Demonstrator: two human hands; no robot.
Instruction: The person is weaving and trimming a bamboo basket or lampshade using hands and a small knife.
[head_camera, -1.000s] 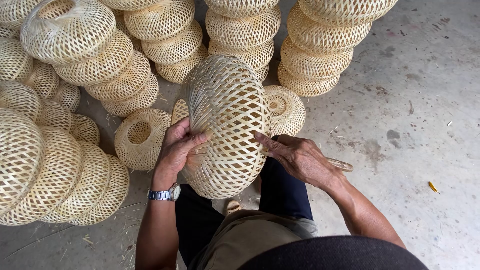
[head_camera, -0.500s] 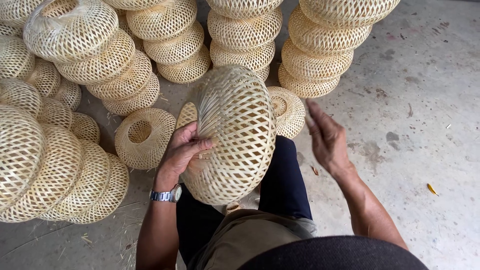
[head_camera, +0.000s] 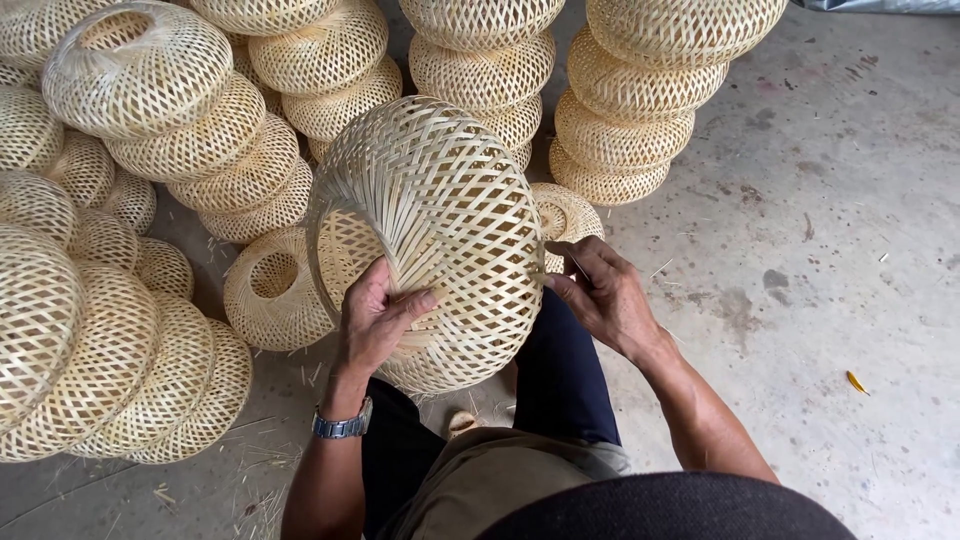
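Note:
A round woven bamboo lampshade (head_camera: 450, 220) is held up on its side in front of my knees. My left hand (head_camera: 378, 318), with a metal wristwatch, grips its lower rim, thumb across the weave. My right hand (head_camera: 600, 290) touches the shade's right edge, fingers curled and pinching at a thin bamboo strip there. The open mouth of the shade faces left, showing the inner weave.
Stacks of similar woven bamboo shades (head_camera: 480, 60) stand behind and to the left (head_camera: 90, 340). One shade with a round hole (head_camera: 275, 285) lies on the ground by my left hand. Bare concrete floor (head_camera: 800, 300) spreads to the right, with a small yellow scrap (head_camera: 857, 381).
The shade has been turned and tilted so its opening faces left. My right hand, lifted off it half a second ago, has come back to its right edge.

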